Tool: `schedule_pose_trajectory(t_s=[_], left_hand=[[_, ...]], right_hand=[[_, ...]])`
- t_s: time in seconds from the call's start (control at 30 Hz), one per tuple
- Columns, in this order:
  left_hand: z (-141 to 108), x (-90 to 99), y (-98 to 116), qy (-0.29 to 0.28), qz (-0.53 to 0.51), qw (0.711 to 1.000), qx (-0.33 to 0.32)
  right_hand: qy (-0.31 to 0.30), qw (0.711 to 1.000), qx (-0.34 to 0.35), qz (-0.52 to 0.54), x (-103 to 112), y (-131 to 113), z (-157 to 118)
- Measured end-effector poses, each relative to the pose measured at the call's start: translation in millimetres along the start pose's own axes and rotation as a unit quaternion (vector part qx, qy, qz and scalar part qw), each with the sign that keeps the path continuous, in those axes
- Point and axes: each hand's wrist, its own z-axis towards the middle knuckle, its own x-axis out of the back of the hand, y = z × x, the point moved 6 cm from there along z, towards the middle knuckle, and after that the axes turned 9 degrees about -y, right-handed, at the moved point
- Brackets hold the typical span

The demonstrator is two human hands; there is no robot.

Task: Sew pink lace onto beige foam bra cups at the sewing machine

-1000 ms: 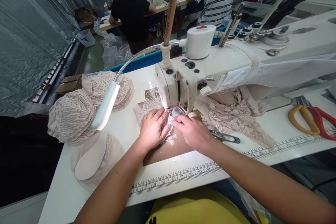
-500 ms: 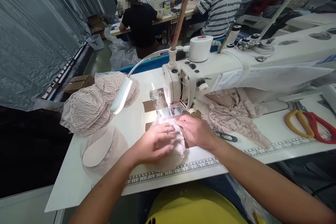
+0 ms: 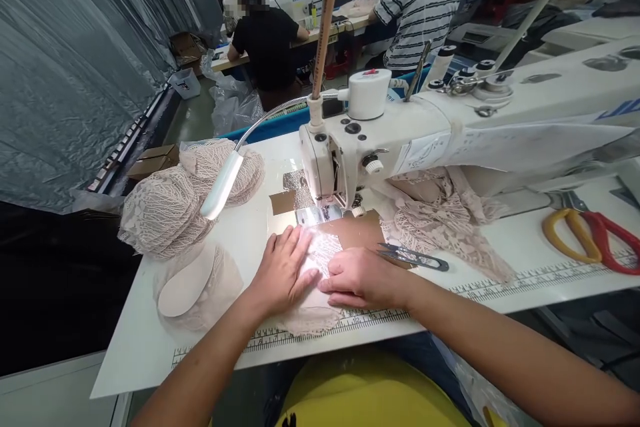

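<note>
A pale lace piece (image 3: pixel 321 255) lies on the table in front of the sewing machine (image 3: pixel 327 167), lit by the lamp. My left hand (image 3: pixel 286 267) rests flat on its left side, fingers stretched toward the machine. On the right edge of the piece, my right hand (image 3: pixel 363 278) has its fingers curled and pinched together at the fabric. The lower edge of the piece reaches the printed ruler strip (image 3: pixel 360 320). Thread snips (image 3: pixel 417 258) lie just beyond my right hand. The machine's needle is too small to make out.
Stacked lace cups (image 3: pixel 163 213) and a smooth oval pad (image 3: pixel 187 283) on sheer fabric are at left. A bendy lamp (image 3: pixel 223 185) leans over the table. To the right lie crumpled lace (image 3: pixel 445 227) and large scissors (image 3: pixel 573 235). Two people (image 3: pixel 265 40) sit at machines beyond.
The lace piece has shifted toward me, away from the machine. My right hand came nearer and now pinches its right edge; my left hand moved slightly left and flattened. The snips are more exposed.
</note>
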Motion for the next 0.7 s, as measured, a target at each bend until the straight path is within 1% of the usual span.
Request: schedule_pose_trajectory(t_s=[0.03, 0.1, 0.13, 0.2, 0.27, 0.3, 0.33, 0.4, 0.43, 0.5, 0.57, 0.63, 0.7], left_hand=[[-3, -7.4, -3, -0.023, 0.008, 1.0, 0.012], [-8, -17.0, -12, -0.051, 0.013, 0.998, 0.03], [-9, -19.0, -16, -0.058, 0.013, 0.998, 0.037], [-10, -17.4, -25, -0.062, 0.01, 0.997, 0.052], [-7, -8.3, -32, -0.048, 0.004, 0.997, 0.066], [-4, -1.1, -33, -0.031, -0.001, 0.997, 0.068], [-1, 7.2, -33, -0.01, -0.01, 0.998, 0.063], [9, 22.5, -27, 0.025, -0.049, 0.998, 0.033], [15, 27.9, -23, 0.031, -0.075, 0.997, 0.013], [28, 32.0, -17, 0.01, -0.119, 0.993, -0.012], [40, 29.1, -15, -0.032, -0.143, 0.989, -0.008], [48, 24.3, -16, -0.071, -0.158, 0.985, 0.001], [52, 21.6, -17, -0.096, -0.172, 0.98, -0.002]], right_hand=[[-0.011, 1.0, -0.003, -0.003, -3, 1, 1], [-0.011, 1.0, -0.007, -0.001, -6, 2, 2], [-0.009, 1.0, -0.007, 0.002, -6, 3, 2], [-0.006, 1.0, -0.007, 0.005, -6, 3, 1], [-0.003, 1.0, -0.006, 0.002, -6, 2, 1], [-0.002, 1.0, -0.004, 0.001, -5, 1, 1], [0.0, 1.0, -0.003, -0.001, -5, 1, 1], [0.004, 1.0, 0.002, -0.001, -4, 0, 1], [0.005, 1.0, 0.004, 0.001, -4, -1, 0], [0.016, 1.0, -0.001, 0.006, -1, 1, 0], [0.048, 0.998, -0.042, 0.005, 4, 8, -2], [0.075, 0.989, -0.124, -0.002, 10, 20, -5], [0.076, 0.977, -0.198, -0.011, 13, 30, -8]])
